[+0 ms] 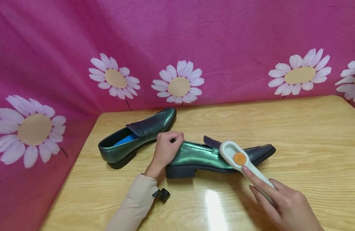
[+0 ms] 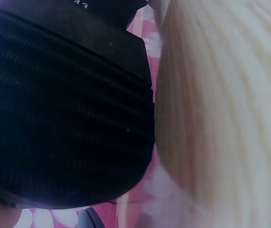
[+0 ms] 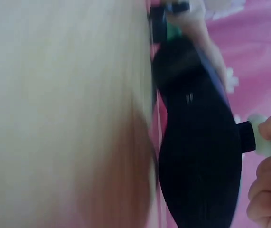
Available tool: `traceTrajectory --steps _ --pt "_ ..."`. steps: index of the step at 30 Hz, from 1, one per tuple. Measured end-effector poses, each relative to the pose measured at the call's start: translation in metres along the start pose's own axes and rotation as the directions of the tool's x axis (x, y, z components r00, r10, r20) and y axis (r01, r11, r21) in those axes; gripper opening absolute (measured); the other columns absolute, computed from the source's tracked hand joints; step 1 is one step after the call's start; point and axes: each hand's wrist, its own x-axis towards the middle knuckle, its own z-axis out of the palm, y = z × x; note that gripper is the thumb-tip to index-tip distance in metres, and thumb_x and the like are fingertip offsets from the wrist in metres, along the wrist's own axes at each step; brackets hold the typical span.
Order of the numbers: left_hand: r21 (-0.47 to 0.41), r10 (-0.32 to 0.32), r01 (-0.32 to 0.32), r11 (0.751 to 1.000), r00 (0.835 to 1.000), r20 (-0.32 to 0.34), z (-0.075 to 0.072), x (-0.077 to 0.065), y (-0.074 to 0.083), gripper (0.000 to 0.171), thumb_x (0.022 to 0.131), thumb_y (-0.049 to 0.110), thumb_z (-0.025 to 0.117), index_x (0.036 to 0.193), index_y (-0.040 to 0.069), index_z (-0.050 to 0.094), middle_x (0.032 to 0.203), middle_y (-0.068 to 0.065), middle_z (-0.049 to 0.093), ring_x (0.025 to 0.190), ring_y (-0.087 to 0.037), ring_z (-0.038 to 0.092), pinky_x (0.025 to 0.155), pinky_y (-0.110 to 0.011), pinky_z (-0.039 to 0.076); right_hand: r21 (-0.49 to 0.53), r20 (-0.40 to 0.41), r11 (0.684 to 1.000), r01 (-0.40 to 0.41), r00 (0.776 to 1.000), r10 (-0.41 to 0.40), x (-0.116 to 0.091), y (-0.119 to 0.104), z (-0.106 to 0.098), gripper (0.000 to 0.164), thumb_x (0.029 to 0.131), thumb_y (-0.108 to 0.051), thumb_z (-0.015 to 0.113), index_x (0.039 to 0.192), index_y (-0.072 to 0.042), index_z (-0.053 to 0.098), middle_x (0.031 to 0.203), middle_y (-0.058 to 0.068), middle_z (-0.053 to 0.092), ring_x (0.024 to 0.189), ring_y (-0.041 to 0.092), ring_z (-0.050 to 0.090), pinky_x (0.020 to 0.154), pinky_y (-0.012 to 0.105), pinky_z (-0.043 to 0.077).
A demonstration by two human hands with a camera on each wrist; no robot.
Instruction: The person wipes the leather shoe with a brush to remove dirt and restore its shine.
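The table (image 1: 316, 141) stands before the draped cloth (image 1: 229, 38). The resting loafer (image 1: 149, 128) lies on the table's left part, toe toward the rear right. The raised loafer (image 1: 191, 157) is right of it and nearer, above the table, toe right. The left hand (image 1: 167, 147) is at its heel end; the brush (image 1: 229, 152) is at its near side, handle in the right hand (image 1: 287, 203), front right.

Your head view is bright and mostly sharp, with white glare on the table (image 1: 319, 138), shine along the near shoe (image 1: 194, 157) and a soft shadow beside your right hand (image 1: 291, 203). Your left wrist view leaves the sole (image 2: 64, 109) almost black; your right wrist view looks hazy and blurred.
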Motion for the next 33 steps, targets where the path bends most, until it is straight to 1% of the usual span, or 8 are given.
traceTrajectory --steps 7,15,17,20,23,27,30,33 --pt "-0.018 -0.028 0.029 0.999 1.0 0.013 -0.001 0.001 0.001 0.045 0.09 0.003 0.056 0.049 0.012 0.041 0.053 0.006 0.034 0.05 -0.009 0.032 0.053 -0.023 0.026 -0.007 0.205 1.0 0.004 0.979 -0.003 -0.005 -0.019 0.005 0.043 0.099 -0.053 0.04 0.135 -0.035 0.056 0.07 -0.02 0.03 0.053 -0.008 0.023 0.048 0.007 0.021" --pt "-0.022 -0.065 0.066 0.998 0.997 0.031 0.0 0.002 0.001 0.045 0.091 0.004 0.055 0.049 0.011 0.039 0.054 0.006 0.032 0.051 -0.009 0.031 0.053 -0.023 0.025 -0.035 -0.013 0.999 -0.026 1.0 0.026 0.0 0.003 -0.001 0.052 0.099 -0.054 0.035 0.125 -0.021 0.066 0.063 -0.016 0.035 0.051 -0.004 0.025 0.043 0.013 0.025" --pt "-0.025 -0.068 0.069 0.997 0.997 0.032 0.0 0.002 0.001 0.046 0.091 0.004 0.056 0.05 0.012 0.038 0.054 0.007 0.031 0.051 -0.009 0.03 0.053 -0.023 0.024 -0.014 0.023 1.0 -0.021 1.0 0.021 -0.001 0.001 -0.001 0.046 0.099 -0.051 0.042 0.127 -0.022 0.064 0.064 -0.017 0.035 0.052 -0.005 0.027 0.044 0.012 0.027" --pt "-0.023 -0.072 0.072 0.997 0.997 0.037 -0.001 0.001 0.001 0.046 0.091 0.004 0.055 0.05 0.012 0.037 0.054 0.007 0.03 0.051 -0.009 0.029 0.053 -0.023 0.024 0.022 0.144 0.999 -0.024 0.989 0.02 -0.004 -0.01 0.001 0.043 0.089 -0.035 0.068 0.131 -0.029 0.061 0.068 -0.02 0.033 0.053 -0.007 0.028 0.047 0.009 0.026" --pt "-0.018 -0.071 0.072 0.997 0.997 0.038 -0.001 0.001 0.001 0.046 0.091 0.005 0.056 0.05 0.012 0.037 0.054 0.007 0.03 0.051 -0.009 0.03 0.053 -0.024 0.024 0.019 0.205 1.0 -0.022 0.979 0.018 -0.005 -0.013 0.001 0.05 0.085 -0.033 0.072 0.133 -0.033 0.058 0.071 -0.021 0.032 0.054 -0.008 0.026 0.048 0.008 0.023" --pt "-0.019 -0.071 0.071 0.997 0.997 0.037 -0.001 0.002 0.002 0.045 0.092 0.006 0.055 0.05 0.012 0.039 0.054 0.007 0.032 0.052 -0.009 0.031 0.053 -0.023 0.025 -0.033 0.102 0.999 -0.032 0.994 0.035 -0.003 0.0 -0.003 0.041 0.097 -0.048 0.049 0.131 -0.028 0.061 0.067 -0.018 0.036 0.052 -0.005 0.027 0.045 0.011 0.025" --pt "-0.014 -0.071 0.072 0.997 0.997 0.044 -0.002 0.001 0.002 0.045 0.091 0.005 0.055 0.05 0.012 0.038 0.054 0.007 0.031 0.052 -0.009 0.031 0.053 -0.023 0.025 -0.073 0.062 0.987 -0.144 0.987 0.148 -0.002 0.009 -0.008 0.043 0.092 -0.034 0.065 0.134 -0.028 0.058 0.061 -0.018 0.036 0.051 -0.003 0.027 0.046 0.013 0.03" --pt "-0.007 -0.065 0.065 0.998 0.997 0.047 -0.002 0.001 0.003 0.045 0.091 0.005 0.055 0.05 0.012 0.038 0.055 0.008 0.03 0.052 -0.008 0.03 0.053 -0.023 0.024 -0.06 0.066 0.985 -0.162 0.984 0.166 -0.002 0.013 -0.009 0.052 0.085 -0.024 0.073 0.135 -0.027 0.057 0.06 -0.02 0.039 0.052 -0.004 0.031 0.049 0.012 0.035"
